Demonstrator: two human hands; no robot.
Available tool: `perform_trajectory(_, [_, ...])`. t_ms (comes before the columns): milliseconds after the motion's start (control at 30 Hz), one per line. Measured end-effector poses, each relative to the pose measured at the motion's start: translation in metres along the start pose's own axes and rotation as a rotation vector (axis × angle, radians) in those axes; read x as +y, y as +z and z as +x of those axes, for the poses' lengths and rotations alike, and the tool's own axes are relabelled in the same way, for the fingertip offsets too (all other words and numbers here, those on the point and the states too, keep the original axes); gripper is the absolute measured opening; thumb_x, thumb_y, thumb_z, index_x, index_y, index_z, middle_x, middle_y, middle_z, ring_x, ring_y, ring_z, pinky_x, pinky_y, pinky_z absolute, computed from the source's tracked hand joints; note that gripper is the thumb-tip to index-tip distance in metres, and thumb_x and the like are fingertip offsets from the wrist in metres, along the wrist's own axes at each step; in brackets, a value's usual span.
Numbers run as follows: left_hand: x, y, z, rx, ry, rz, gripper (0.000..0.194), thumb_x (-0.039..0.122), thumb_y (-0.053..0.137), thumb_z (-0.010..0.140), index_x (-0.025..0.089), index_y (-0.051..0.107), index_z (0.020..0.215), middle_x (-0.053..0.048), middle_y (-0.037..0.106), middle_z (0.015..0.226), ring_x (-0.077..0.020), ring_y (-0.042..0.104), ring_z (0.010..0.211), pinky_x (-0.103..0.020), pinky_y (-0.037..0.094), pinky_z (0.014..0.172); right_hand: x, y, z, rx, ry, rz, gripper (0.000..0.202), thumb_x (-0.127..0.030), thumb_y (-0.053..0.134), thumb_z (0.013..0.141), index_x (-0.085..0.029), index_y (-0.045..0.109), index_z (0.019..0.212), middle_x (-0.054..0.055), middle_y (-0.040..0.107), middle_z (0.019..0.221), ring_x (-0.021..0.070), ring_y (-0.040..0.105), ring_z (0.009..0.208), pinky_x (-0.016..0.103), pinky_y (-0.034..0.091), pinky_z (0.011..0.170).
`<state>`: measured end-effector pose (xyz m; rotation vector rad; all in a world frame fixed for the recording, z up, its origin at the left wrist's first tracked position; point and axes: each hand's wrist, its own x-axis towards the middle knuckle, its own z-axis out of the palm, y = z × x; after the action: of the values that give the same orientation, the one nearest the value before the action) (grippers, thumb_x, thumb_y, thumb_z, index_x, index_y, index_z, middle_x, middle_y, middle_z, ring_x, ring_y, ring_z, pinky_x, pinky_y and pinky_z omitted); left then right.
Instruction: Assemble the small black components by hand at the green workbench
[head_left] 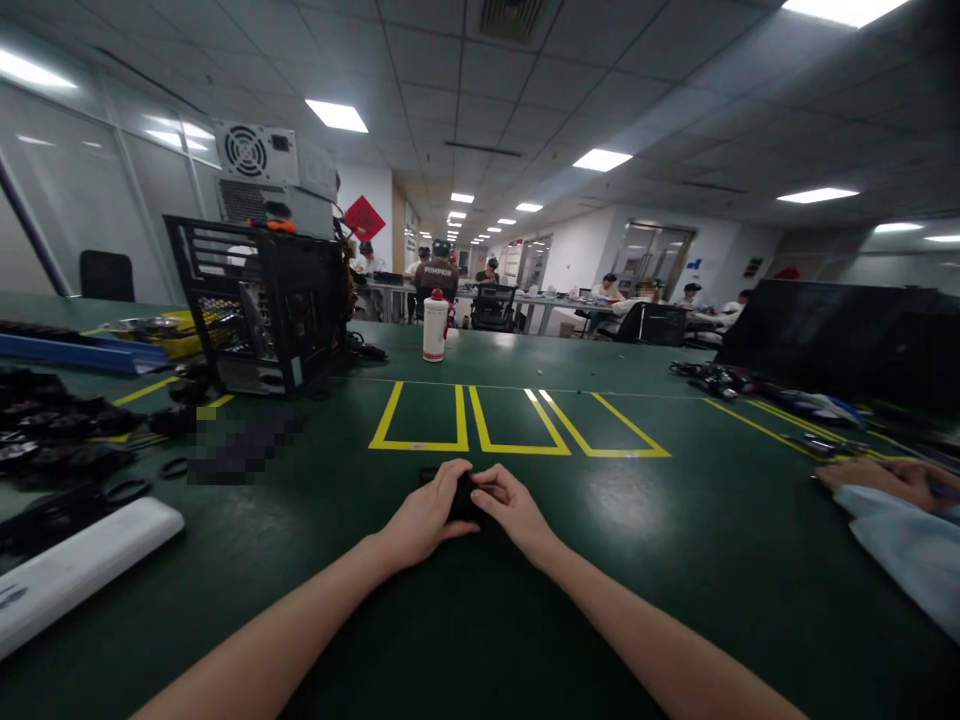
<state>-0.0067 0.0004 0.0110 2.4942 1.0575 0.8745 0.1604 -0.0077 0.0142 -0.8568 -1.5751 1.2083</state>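
Note:
A small black block-like object [461, 503] sits low over the green table [660, 600], close in front of me. My left hand [427, 510] is wrapped round its left side, thumb along the near edge and fingers over the top. My right hand [517, 508] has thumb and forefinger pinched together at the object's right edge. Much of the object is covered by my fingers, and its exact kind cannot be made out. Just beyond my hands, yellow tape outlines [517, 450] mark the tabletop.
An open computer case [259, 320] carries a power supply [255, 155] on the left. Nearby lie a white elongated bar [82, 570] and tangled black parts [60, 430]. A white cup [434, 328] stands further back. At right are a co-worker's hands [874, 485] and a dark monitor [847, 345].

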Motion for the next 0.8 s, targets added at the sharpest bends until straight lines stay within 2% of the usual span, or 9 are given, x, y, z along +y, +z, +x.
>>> perform_trajectory(133, [0.0019,-0.0028,-0.0005,-0.014,0.002,-0.022,0.065,0.033,0.062,0.07,0.025,0.022,0.121,-0.007,0.035,0.123,-0.0227,0.05,0.101,-0.039,0.043,0.084,-0.0026,-0.0021,-0.0003,-0.023,0.012,-0.022,0.024,-0.028,0.055,0.073,-0.021,0.05,0.095,0.002,0.054,0.098,0.0165,0.052,0.095,0.035,0.04,0.087])
perform_trajectory(333, [0.0016,-0.0011,0.0003,0.002,0.005,-0.019,0.066,0.034,0.062,0.069,0.025,0.022,0.121,-0.007,0.036,0.121,-0.0239,0.048,0.101,-0.041,0.043,0.083,0.0026,-0.004,-0.0014,-0.106,0.013,0.056,0.031,-0.027,0.061,0.067,-0.022,0.047,0.094,0.001,0.054,0.096,0.0164,0.052,0.097,0.035,0.04,0.087])
perform_trajectory(533, [0.0007,-0.0012,0.0009,-0.015,-0.001,-0.014,0.065,0.035,0.061,0.07,0.025,0.022,0.122,-0.007,0.036,0.119,-0.0235,0.049,0.098,-0.041,0.045,0.079,0.006,-0.0043,0.0018,-0.033,0.002,0.005,0.017,-0.03,0.055,0.072,-0.021,0.05,0.086,0.0,0.053,0.089,0.0143,0.054,0.086,0.032,0.043,0.079])
perform_trajectory(667, [0.0004,-0.0012,0.0013,-0.017,0.008,0.0,0.065,0.036,0.06,0.071,0.025,0.022,0.121,-0.008,0.035,0.121,-0.0231,0.049,0.098,-0.04,0.045,0.079,0.0047,-0.0067,0.0031,-0.024,0.015,-0.004,0.022,-0.029,0.055,0.072,-0.022,0.051,0.093,0.001,0.053,0.096,0.0149,0.052,0.092,0.033,0.042,0.083])
perform_trajectory(800, [-0.002,0.0003,0.0021,-0.021,0.009,0.005,0.066,0.036,0.061,0.07,0.024,0.021,0.121,-0.008,0.036,0.119,-0.023,0.048,0.099,-0.04,0.045,0.079,0.0031,-0.0081,0.0012,-0.116,0.026,0.069,0.027,-0.024,0.058,0.069,-0.022,0.05,0.095,0.001,0.053,0.097,0.0154,0.052,0.096,0.035,0.04,0.087])
